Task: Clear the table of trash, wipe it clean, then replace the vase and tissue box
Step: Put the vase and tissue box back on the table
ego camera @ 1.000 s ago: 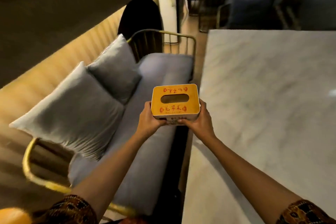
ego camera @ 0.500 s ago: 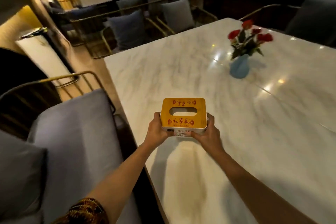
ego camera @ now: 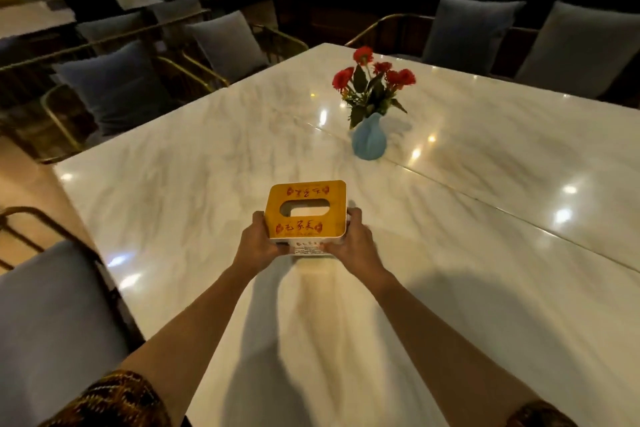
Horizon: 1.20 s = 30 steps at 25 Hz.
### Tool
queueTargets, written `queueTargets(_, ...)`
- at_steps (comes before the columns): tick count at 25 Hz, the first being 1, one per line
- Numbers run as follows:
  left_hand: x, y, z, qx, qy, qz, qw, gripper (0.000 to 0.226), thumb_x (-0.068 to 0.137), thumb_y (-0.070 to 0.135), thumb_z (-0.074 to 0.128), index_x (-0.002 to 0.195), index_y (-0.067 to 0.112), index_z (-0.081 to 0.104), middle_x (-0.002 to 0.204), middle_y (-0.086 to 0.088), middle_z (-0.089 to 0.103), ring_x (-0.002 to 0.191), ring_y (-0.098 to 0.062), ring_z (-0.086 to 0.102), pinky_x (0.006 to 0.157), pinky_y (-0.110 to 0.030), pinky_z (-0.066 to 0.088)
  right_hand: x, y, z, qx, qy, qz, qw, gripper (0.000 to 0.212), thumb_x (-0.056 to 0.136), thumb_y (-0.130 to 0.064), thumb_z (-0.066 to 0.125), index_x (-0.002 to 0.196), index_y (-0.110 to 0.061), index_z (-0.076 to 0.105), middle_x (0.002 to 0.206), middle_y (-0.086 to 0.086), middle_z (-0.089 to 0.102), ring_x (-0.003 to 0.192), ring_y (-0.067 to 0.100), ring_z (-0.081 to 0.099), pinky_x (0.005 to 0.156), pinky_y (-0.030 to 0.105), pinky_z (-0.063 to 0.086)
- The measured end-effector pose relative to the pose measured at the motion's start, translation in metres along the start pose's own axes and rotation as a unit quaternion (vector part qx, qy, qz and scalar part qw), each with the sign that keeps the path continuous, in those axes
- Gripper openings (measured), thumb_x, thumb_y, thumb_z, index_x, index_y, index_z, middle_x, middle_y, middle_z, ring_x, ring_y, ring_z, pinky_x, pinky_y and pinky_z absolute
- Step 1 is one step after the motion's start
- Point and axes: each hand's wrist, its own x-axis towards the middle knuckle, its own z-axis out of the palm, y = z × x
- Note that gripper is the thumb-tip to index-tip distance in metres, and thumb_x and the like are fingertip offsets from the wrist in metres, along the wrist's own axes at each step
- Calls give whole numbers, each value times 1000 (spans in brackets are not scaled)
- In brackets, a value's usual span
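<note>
Both hands grasp the tissue box (ego camera: 306, 210): the left hand (ego camera: 256, 246) curls round its near-left corner, the right hand (ego camera: 353, 243) round its near-right side. The box is over the marble bench (ego camera: 173, 184), nearer than the blue vase (ego camera: 369, 137) of red flowers, which stands well apart to the far right. Whether its base touches the surface is hard to tell. To place it well, lower it level, square to the bench edge, then loosen both grips together.
</note>
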Motion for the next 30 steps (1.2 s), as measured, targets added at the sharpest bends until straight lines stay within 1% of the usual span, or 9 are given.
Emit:
queueTargets(3,69,-21,-15,-5,-36,16,999,68,58,15,87,110,10,43,101,-6,61,89,-25,60,69,-25,43,50,1,36,19,46,45,998,64,70,-23,82,118,-18,40,114,3,63,100,18,63,77,24,53)
queueTargets(6,142,-36,-32,-12,-65,47,997,60,62,9,85,104,15,43,96,-3,60,83,-20,58,67,-22,42,104,-4,76,47,130,72,988,47,74,-27,75,106,-25,40,105,0,64,91,19,66,58,10,49)
queueTargets(9,202,-47,-50,21,-110,80,990,66,62,11,86,113,8,44,109,-12,65,96,-30,63,76,-28,45,140,-26,102,64,158,105,980,35,87,-24,69,105,-29,39,104,-10,60,91,12,60,60,11,48)
queueTargets(12,255,-45,-57,36,-149,96,984,68,66,13,84,118,5,42,115,-15,63,103,-33,62,76,-29,46,173,-40,107,65,170,146,972,50,83,-14,72,118,-16,36,113,-4,57,102,18,61,73,20,49)
queueTargets(15,285,-36,-51,61,-169,118,977,64,72,13,80,121,3,40,117,-17,60,104,-34,60,76,-32,47,196,-42,106,35,184,153,970,55,82,-9,72,123,-8,35,123,9,59,109,26,61,70,17,46)
queueTargets(19,322,-35,-46,71,-191,124,971,60,75,13,78,118,2,38,118,-17,58,105,-33,59,74,-30,46,226,-40,106,19,197,169,966,60,82,-12,73,127,-8,34,129,12,58,112,29,60,78,28,50)
queueTargets(21,340,-34,-42,71,-186,142,970,60,75,13,78,118,2,37,117,-17,59,104,-32,60,74,-29,46,242,-36,105,7,202,165,966,58,84,-13,71,127,-8,33,129,12,58,111,28,61,76,27,49)
queueTargets(25,378,-30,-33,63,-201,184,960,82,74,13,79,137,4,27,119,-17,60,106,-34,61,80,-34,50,271,-27,102,-8,231,164,959,51,86,-14,69,123,-9,35,125,10,60,107,29,63,73,25,50)
queueTargets(30,446,-11,-20,79,-237,244,937,102,79,16,75,149,2,2,131,-22,54,117,-38,55,95,-41,45,326,-17,101,13,303,172,937,58,84,-13,70,130,-12,34,126,13,61,111,30,61,90,43,53)
